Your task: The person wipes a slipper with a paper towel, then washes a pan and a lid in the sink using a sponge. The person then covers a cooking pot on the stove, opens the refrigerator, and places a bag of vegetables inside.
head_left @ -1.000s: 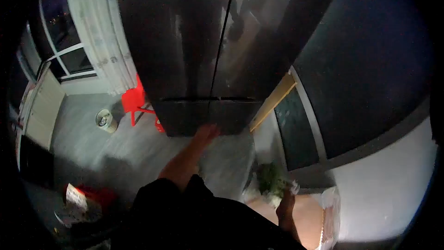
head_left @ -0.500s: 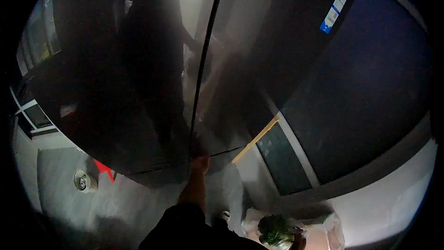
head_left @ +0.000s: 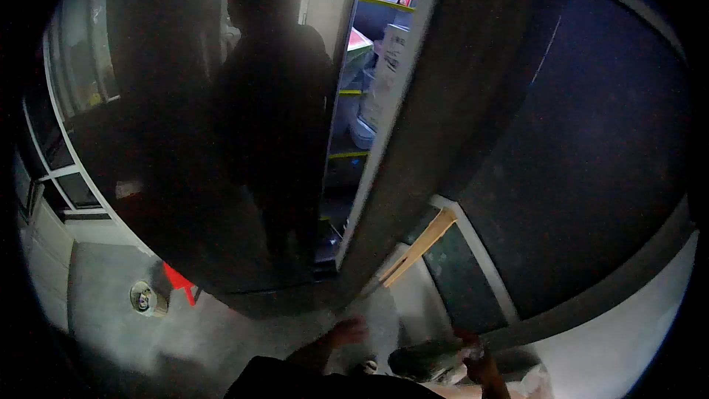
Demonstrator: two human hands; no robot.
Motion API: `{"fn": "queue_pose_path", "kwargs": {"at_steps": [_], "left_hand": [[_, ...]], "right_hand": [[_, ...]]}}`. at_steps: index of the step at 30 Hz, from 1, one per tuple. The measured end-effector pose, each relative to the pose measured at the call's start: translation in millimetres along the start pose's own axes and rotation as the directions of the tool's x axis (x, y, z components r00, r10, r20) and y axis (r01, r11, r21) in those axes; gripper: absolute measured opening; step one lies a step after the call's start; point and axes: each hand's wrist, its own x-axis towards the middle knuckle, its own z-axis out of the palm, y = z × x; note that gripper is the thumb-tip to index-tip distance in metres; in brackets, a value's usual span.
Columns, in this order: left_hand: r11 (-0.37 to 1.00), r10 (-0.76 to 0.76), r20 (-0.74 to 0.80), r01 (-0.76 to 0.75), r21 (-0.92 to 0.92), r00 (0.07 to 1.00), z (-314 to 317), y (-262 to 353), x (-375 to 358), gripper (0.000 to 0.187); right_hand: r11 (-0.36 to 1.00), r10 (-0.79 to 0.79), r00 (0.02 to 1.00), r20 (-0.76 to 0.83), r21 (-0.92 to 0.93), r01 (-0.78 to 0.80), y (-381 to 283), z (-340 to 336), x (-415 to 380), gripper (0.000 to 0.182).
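Observation:
A tall, dark, glossy refrigerator fills the view; its left door is closed, and its right door stands partly open. Below the doors' lower edge is my left hand, blurred, its fingers loosely apart and holding nothing. At the lower right my right hand is closed at one end of a bundle of leafy greens. Motion blurs the greens, and part of the grip is hidden. Through the door gap show lit shelves with a white printed package and a plastic tub.
A small waste bin stands on the grey floor at left, beside a red object. Right of the refrigerator are a wooden strip and a dark framed panel. Crumpled clear plastic lies at bottom right.
The refrigerator's right door has swung partly open, exposing lit shelves. My left hand has come off the door's lower edge and moved down. The greens have risen slightly and tilted in my right hand.

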Motion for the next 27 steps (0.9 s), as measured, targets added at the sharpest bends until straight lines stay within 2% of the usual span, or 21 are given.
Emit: {"fn": "queue_pose_path", "kwargs": {"at_steps": [1,2,4,5,8,9,11,12,14,15,16,17,18,19,20,22,23,24,25,26,27], "left_hand": [[0.969,-0.142,-0.014,0.142,0.201,0.990,8,-8,-18,0.051],[0.854,-0.280,-0.065,0.279,0.440,0.958,9,-13,-32,0.051],[0.524,-0.430,-0.182,0.408,0.747,0.885,5,-11,-64,0.050],[0.373,-0.451,-0.242,0.427,0.824,0.859,-4,-6,-78,0.050],[0.054,-0.372,-0.429,0.481,0.875,0.823,-47,24,-126,0.048],[-0.019,-0.336,-0.485,0.509,0.861,0.807,-62,35,-144,0.048],[-0.149,-0.276,-0.583,0.565,0.811,0.764,-91,57,-183,0.048],[-0.194,-0.256,-0.619,0.588,0.785,0.743,-103,67,-202,0.047],[-0.282,-0.229,-0.667,0.608,0.742,0.709,-122,82,-231,0.047],[-0.312,-0.221,-0.670,0.599,0.737,0.709,-128,89,-242,0.047],[-0.336,-0.213,-0.660,0.581,0.742,0.720,-137,94,-248,0.047],[-0.351,-0.204,-0.631,0.546,0.761,0.748,-144,97,-251,0.047],[-0.361,-0.167,-0.585,0.502,0.785,0.794,-146,102,-247,0.046],[-0.369,-0.036,-0.541,0.492,0.788,0.840,-122,116,-239,0.048],[-0.379,0.096,-0.486,0.484,0.789,0.868,-64,140,-231,0.049],[-0.569,0.168,-0.229,0.284,0.772,0.959,12,188,-183,0.036],[-0.836,0.156,0.190,0.027,0.548,0.969,26,203,-155,0.028],[-0.839,0.297,0.391,0.043,0.543,0.871,73,220,-128,0.021],[-0.925,0.208,0.448,0.026,0.378,0.869,129,251,-101,0.018],[-0.965,0.151,0.400,0.046,0.258,0.904,162,272,-84,0.023],[-0.990,0.085,0.347,0.040,0.137,0.934,189,282,-75,0.027]], "right_hand": [[0.992,-0.087,0.996,-0.003,0.092,0.087,-33,-1,11,0.050],[0.967,-0.180,0.984,-0.006,0.184,0.178,-63,-1,18,0.052],[0.879,-0.354,0.935,-0.028,0.333,0.343,-113,2,23,0.056],[0.834,-0.415,0.909,-0.052,0.379,0.402,-123,5,23,0.059],[0.747,-0.507,0.854,-0.118,0.433,0.504,-113,24,33,0.062],[0.804,-0.484,0.868,-0.114,0.335,0.492,-82,30,30,0.061],[0.854,-0.447,0.886,-0.120,0.237,0.463,-66,37,19,0.059],[0.816,-0.467,0.866,-0.179,0.290,0.500,-74,37,16,0.059],[0.767,-0.475,0.841,-0.259,0.348,0.540,-38,41,10,0.058],[0.863,-0.451,0.855,-0.257,0.119,0.491,8,44,11,0.057],[0.893,-0.432,0.862,-0.266,0.004,0.449,17,46,4,0.056],[0.910,-0.414,0.868,-0.275,-0.110,0.399,23,47,-2,0.056],[0.983,-0.083,0.949,-0.305,0.130,0.128,1,35,-10,0.056],[0.967,0.094,0.955,-0.283,0.255,-0.020,-8,32,-10,0.056],[0.912,0.268,0.930,-0.251,0.376,-0.161,-16,28,-10,0.057],[0.950,0.277,0.877,-0.392,0.248,-0.189,16,33,17,0.057],[0.949,0.280,0.877,-0.391,0.250,-0.192,51,35,37,0.057],[0.950,-0.147,0.833,-0.534,-0.311,-0.031,96,37,61,0.058],[0.819,-0.369,0.796,-0.480,-0.572,0.035,107,34,68,0.058],[0.613,-0.571,0.717,-0.400,-0.789,0.048,117,31,74,0.058],[0.953,-0.223,0.811,-0.540,-0.297,0.065,112,20,61,0.057]]}}
